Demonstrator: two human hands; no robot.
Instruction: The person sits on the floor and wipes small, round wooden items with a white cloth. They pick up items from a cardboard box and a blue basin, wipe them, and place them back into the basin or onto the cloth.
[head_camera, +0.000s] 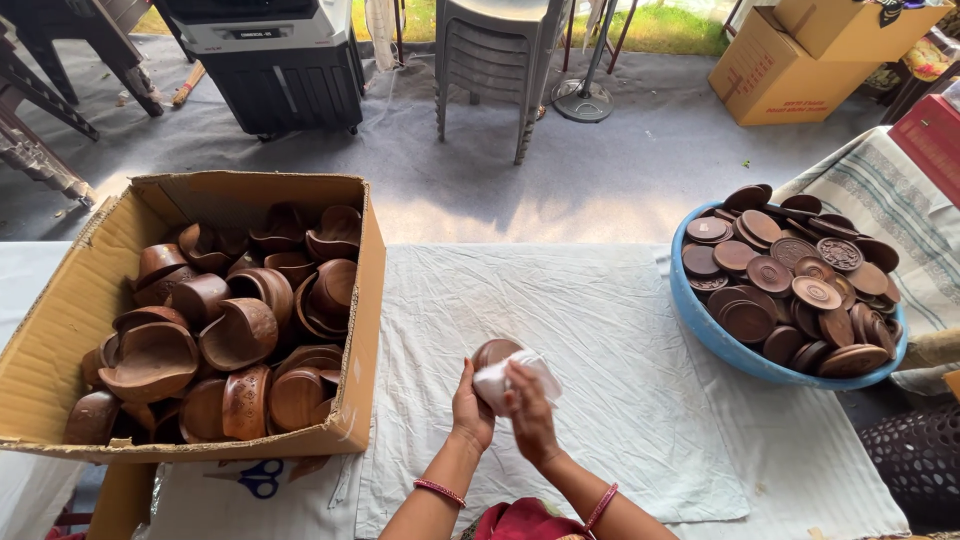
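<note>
My left hand (470, 405) holds a small round brown wooden piece (494, 351) from the left side. A white cloth (508, 379) is pressed against that piece by my right hand (530, 412). Both hands meet over a white sheet (600, 330) spread on the table, near its front edge. Left of my hands stands an open cardboard box (365, 300) full of several brown wooden bowls (240, 335). At the far right, a blue tub (705, 325) carries several brown wooden lids (775, 275).
Blue-handled scissors (260, 478) lie in front of the box. Beyond the table are a black cooler unit (275, 60), stacked grey plastic chairs (495, 60), a fan stand base (583, 100) and cardboard cartons (790, 65). A striped cloth (890, 210) lies behind the tub.
</note>
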